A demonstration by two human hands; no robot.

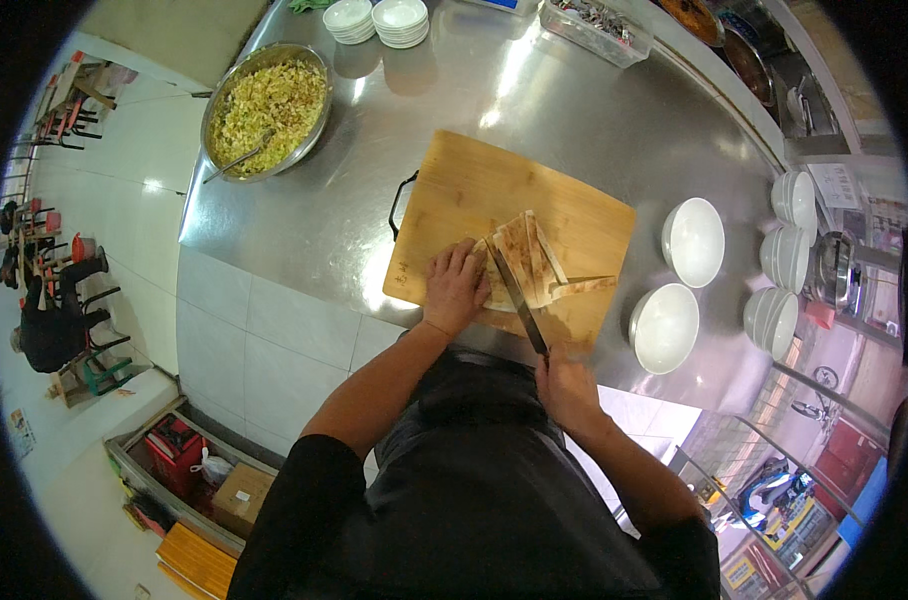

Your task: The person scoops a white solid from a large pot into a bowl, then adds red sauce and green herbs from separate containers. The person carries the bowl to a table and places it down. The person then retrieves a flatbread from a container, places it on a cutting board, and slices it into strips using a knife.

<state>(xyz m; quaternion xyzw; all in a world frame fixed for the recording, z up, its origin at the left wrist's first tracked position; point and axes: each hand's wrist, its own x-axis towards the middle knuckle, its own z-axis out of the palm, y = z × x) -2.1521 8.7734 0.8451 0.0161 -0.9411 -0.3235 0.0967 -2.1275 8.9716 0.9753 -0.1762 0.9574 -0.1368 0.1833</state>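
Observation:
On a wooden cutting board (521, 176) lies a browned flatbread (519, 244), partly cut into strips. My left hand (456, 283) holds the uncut left part of the bread down, fingers bent over it and hiding some of it. In my right hand (569, 384) is the handle of a kitchen knife (518, 294). Its long blade runs across the bread, just right of my left fingers. One loose strip (585, 286) sticks out to the right, over the board. The board lies tilted on the steel table, its black handle (399, 206) at the left edge.
Two white bowls (694, 241) stand right of the board on the steel table (574, 112), with stacked bowls (784, 259) beyond. A metal basin (323, 124) of chopped vegetables and a spoon stands far left. Small plates (400, 22) and a plastic bin (596, 34) are at the back.

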